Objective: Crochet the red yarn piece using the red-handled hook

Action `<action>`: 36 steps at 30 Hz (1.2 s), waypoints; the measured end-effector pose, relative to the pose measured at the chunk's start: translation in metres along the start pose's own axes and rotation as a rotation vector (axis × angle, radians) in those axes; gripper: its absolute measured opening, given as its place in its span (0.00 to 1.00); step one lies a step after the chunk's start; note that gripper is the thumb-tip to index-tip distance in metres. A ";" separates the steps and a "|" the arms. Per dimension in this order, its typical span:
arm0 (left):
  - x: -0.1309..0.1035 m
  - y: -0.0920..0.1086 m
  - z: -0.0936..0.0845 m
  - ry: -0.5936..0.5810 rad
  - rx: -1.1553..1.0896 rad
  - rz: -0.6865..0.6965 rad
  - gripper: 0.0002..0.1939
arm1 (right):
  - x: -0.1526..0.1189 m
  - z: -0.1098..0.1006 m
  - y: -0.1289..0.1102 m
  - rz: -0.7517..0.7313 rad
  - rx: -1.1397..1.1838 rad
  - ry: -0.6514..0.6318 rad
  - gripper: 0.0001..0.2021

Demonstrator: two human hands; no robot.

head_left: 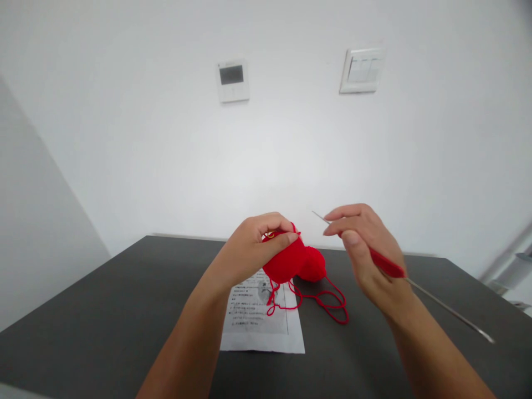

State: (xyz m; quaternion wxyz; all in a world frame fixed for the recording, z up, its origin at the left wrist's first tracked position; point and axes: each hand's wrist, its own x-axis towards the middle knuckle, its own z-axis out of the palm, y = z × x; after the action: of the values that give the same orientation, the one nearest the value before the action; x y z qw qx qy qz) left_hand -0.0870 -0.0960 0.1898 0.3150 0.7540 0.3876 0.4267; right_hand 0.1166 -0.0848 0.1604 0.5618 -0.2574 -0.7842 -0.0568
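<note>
My left hand (266, 238) pinches the upper edge of a red crochet piece (285, 263) between thumb and fingers. A small yellow loop (270, 234) shows at that edge, near the fingers. My right hand (369, 249), apart from the piece, grips a thin metal crochet hook by its red handle (386, 263). One thin end points up and left toward the red piece; the longer metal shaft (449, 310) sticks out behind the wrist. Just behind the piece rests a red yarn ball (313, 265), partly hidden. Loose red yarn (332, 302) loops over the table and paper.
A printed sheet of paper (266, 338) lies under the yarn on the dark table (124, 310). Behind the table rises a white wall (291, 149) with a thermostat panel (233, 81) and a light switch (362, 70). Pale pipes (509, 266) stand at the right.
</note>
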 end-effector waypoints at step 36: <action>0.000 0.008 0.004 -0.114 0.505 0.194 0.10 | 0.001 0.008 -0.010 0.173 -0.042 -0.364 0.05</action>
State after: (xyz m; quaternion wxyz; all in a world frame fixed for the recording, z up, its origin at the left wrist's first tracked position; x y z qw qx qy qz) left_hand -0.0812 -0.1008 0.1941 0.0961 0.8649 0.3896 0.3016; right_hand 0.1047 -0.0895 0.1606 0.4080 -0.3416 -0.8463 0.0230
